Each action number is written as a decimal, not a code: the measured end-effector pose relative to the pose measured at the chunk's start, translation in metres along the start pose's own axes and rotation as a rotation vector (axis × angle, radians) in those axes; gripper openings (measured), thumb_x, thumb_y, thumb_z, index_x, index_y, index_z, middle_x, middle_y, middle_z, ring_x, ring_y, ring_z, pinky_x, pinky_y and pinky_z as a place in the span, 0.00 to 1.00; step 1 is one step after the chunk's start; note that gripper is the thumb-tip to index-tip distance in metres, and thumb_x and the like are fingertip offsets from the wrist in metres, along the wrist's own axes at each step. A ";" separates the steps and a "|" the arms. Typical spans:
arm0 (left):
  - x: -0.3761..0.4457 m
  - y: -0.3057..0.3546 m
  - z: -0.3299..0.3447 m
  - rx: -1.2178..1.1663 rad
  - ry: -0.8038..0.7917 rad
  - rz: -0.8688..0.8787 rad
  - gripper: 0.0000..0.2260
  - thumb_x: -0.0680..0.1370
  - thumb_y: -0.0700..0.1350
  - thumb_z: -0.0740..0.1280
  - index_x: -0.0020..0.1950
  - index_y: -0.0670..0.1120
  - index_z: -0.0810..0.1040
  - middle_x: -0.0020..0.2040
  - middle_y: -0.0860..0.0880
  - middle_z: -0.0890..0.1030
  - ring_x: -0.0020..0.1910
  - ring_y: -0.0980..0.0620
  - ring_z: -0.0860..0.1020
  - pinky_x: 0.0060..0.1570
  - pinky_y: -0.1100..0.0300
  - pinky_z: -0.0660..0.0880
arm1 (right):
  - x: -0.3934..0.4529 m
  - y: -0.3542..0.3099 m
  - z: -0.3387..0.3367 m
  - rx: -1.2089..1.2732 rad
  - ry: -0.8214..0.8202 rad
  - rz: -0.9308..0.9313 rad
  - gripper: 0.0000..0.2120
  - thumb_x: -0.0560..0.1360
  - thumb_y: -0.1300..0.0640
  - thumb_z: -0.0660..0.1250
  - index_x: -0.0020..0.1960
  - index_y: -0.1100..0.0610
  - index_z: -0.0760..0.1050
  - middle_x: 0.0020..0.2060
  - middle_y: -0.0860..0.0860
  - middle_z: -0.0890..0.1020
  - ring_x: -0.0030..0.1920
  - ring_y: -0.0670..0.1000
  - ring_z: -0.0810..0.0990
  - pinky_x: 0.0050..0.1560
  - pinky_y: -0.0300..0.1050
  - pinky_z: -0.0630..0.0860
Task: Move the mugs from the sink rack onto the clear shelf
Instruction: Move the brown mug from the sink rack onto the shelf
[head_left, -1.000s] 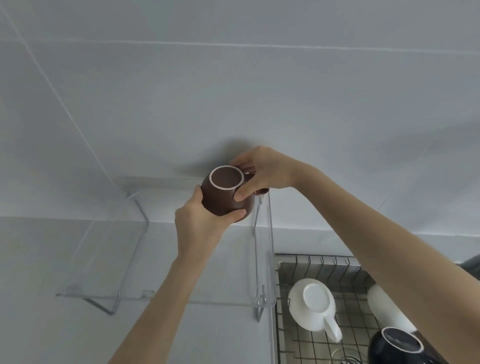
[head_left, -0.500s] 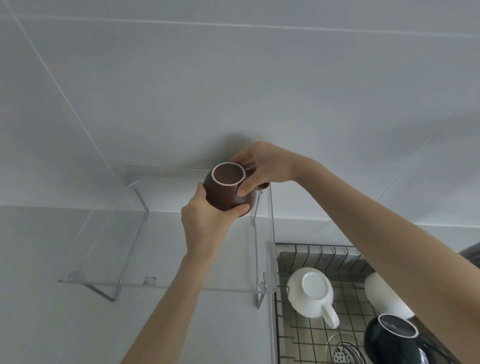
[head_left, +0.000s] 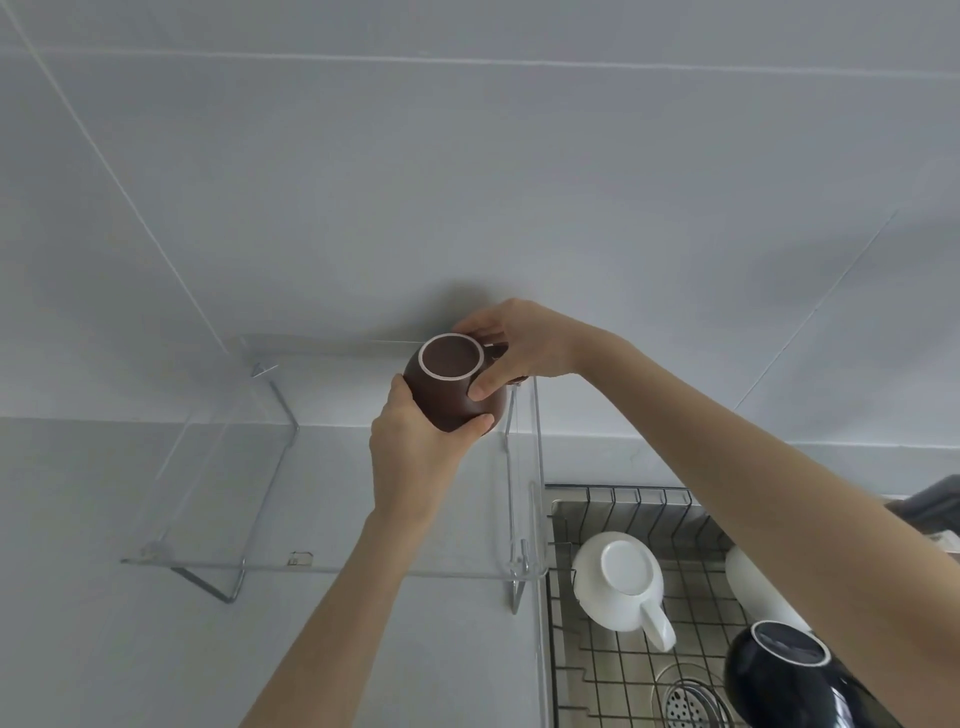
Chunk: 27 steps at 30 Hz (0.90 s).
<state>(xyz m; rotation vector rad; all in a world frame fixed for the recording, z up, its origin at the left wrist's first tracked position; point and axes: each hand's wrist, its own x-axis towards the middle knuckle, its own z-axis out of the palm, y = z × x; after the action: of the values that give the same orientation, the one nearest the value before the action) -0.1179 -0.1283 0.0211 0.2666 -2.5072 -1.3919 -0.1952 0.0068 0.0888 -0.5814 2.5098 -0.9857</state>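
Observation:
Both hands hold a round brown mug (head_left: 451, 387), bottom facing me, over the right end of the clear shelf (head_left: 332, 564). My left hand (head_left: 418, 452) cups it from below and my right hand (head_left: 519, 345) grips its handle side from above. In the wire sink rack (head_left: 618, 499) at lower right lie a white mug (head_left: 621, 584) upside down, a black mug (head_left: 784, 675) upside down, and another white mug (head_left: 753, 584) partly hidden behind my right arm.
The shelf is a transparent acrylic stand on the white counter against the tiled wall (head_left: 467, 182). A sink drain (head_left: 688, 701) shows under the rack. A dark object (head_left: 935, 501) sits at the right edge.
The brown mug and both hands stay at the shelf's right end; the mug has tilted slightly so its base faces me more. The view has shifted a little.

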 end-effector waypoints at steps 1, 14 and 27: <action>0.000 0.000 0.000 0.004 -0.008 -0.002 0.30 0.59 0.51 0.77 0.56 0.45 0.72 0.53 0.47 0.81 0.50 0.47 0.78 0.44 0.62 0.70 | -0.001 0.000 0.001 -0.003 0.006 0.002 0.29 0.62 0.60 0.76 0.62 0.55 0.73 0.58 0.51 0.80 0.59 0.50 0.78 0.54 0.47 0.78; -0.067 0.071 0.004 -0.127 -0.083 0.533 0.22 0.68 0.46 0.72 0.59 0.44 0.74 0.55 0.53 0.76 0.54 0.61 0.73 0.55 0.74 0.67 | -0.161 0.024 -0.032 0.316 0.360 0.087 0.17 0.71 0.56 0.69 0.60 0.52 0.76 0.56 0.47 0.81 0.58 0.42 0.79 0.61 0.37 0.71; -0.200 0.016 0.164 0.081 -1.194 -0.062 0.30 0.63 0.57 0.74 0.61 0.47 0.73 0.59 0.50 0.79 0.63 0.48 0.74 0.60 0.55 0.73 | -0.336 0.203 0.086 0.405 0.465 0.732 0.30 0.63 0.49 0.75 0.62 0.56 0.74 0.56 0.51 0.82 0.57 0.50 0.79 0.65 0.52 0.72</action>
<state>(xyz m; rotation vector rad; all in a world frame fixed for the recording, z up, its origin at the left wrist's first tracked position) 0.0200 0.0691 -0.0756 -0.7021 -3.4496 -1.7985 0.0813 0.2644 -0.0481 0.7143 2.4365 -1.3481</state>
